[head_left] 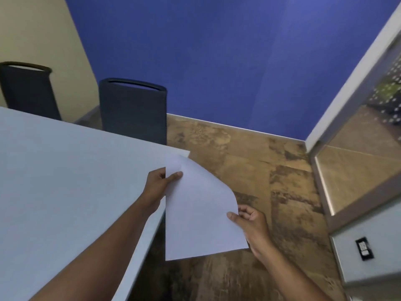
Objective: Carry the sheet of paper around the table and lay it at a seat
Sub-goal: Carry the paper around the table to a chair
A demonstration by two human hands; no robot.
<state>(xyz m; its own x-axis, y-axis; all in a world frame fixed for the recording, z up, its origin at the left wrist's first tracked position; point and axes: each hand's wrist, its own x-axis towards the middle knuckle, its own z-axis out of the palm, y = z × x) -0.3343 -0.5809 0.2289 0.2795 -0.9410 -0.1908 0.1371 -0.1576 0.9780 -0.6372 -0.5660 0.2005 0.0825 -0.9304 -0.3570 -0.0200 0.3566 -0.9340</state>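
A blank white sheet of paper (195,211) hangs in the air just off the corner of the pale grey table (65,170), curling at its upper right edge. My left hand (159,185) pinches its upper left edge, thumb on top. My right hand (249,222) pinches its right edge lower down. Both hands hold the sheet above the floor, beside the table's right side. Two dark chairs, one (134,109) near the corner and another (28,90) further left, stand at the table's far side.
A brown mottled floor (271,181) runs between the table and a blue wall (217,61). A glass door with a white frame (351,137) stands at the right. A wall socket (364,248) sits low on the right wall.
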